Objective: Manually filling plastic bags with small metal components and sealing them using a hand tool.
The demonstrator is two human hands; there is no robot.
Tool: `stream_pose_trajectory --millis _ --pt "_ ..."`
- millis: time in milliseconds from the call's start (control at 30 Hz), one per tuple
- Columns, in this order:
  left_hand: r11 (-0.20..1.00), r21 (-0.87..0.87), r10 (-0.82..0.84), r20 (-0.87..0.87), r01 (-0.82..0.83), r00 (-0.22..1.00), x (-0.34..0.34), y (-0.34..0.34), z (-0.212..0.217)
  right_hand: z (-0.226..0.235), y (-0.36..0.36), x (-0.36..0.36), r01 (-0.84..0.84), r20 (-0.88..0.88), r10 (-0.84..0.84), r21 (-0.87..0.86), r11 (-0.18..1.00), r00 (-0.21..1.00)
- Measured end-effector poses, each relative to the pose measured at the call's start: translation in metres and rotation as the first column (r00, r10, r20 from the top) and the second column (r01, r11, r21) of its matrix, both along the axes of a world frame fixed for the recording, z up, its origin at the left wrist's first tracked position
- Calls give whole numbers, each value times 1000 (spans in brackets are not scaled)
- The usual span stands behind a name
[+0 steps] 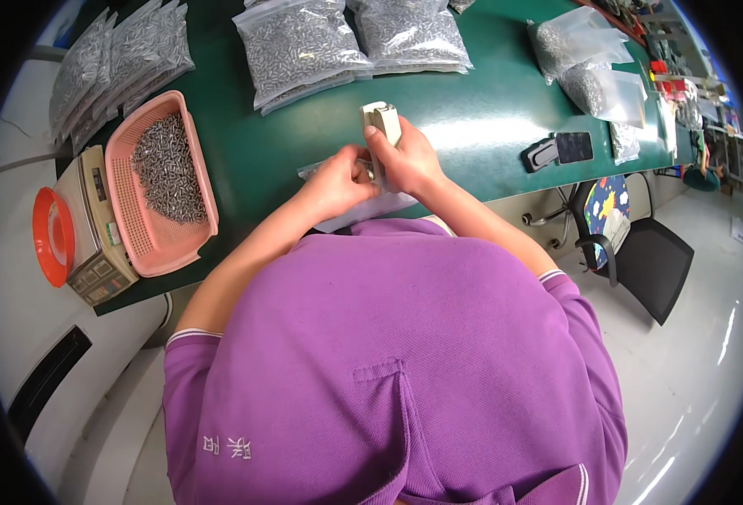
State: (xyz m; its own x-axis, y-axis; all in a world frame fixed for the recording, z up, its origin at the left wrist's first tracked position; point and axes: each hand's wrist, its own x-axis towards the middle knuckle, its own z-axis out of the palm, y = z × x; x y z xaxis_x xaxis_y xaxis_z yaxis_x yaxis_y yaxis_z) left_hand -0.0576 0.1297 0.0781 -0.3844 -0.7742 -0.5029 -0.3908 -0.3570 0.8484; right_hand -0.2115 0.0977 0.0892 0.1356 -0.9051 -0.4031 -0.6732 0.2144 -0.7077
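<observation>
My right hand (412, 160) is closed around a cream-coloured stapler (382, 120), its thumb lying along the top. The stapler points away from me over the near edge of the green table. Close against its near end, my left hand (336, 181) is closed, with fingers curled in a pinch. A clear plastic bag (348, 220) lies beneath both hands at the table edge. What the left fingertips grip is partly hidden, but they are at the bag's upper part.
A pink basket (206, 189) of small metal parts sits on a weighing scale (102, 273) at left. Filled bags (300, 46) stand at the back, others (148, 50) far left. At right are open bags (620, 97), a phone (573, 147) and an office chair (653, 252).
</observation>
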Motion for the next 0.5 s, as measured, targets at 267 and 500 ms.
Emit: stream_pose_trajectory --millis 267,500 --pt "992 -127 41 110 -27 993 38 35 14 -12 -3 -3 97 99 -97 4 995 990" --pt "957 -87 278 12 -276 960 33 42 2 11 14 27 5 117 -10 40 999 993"
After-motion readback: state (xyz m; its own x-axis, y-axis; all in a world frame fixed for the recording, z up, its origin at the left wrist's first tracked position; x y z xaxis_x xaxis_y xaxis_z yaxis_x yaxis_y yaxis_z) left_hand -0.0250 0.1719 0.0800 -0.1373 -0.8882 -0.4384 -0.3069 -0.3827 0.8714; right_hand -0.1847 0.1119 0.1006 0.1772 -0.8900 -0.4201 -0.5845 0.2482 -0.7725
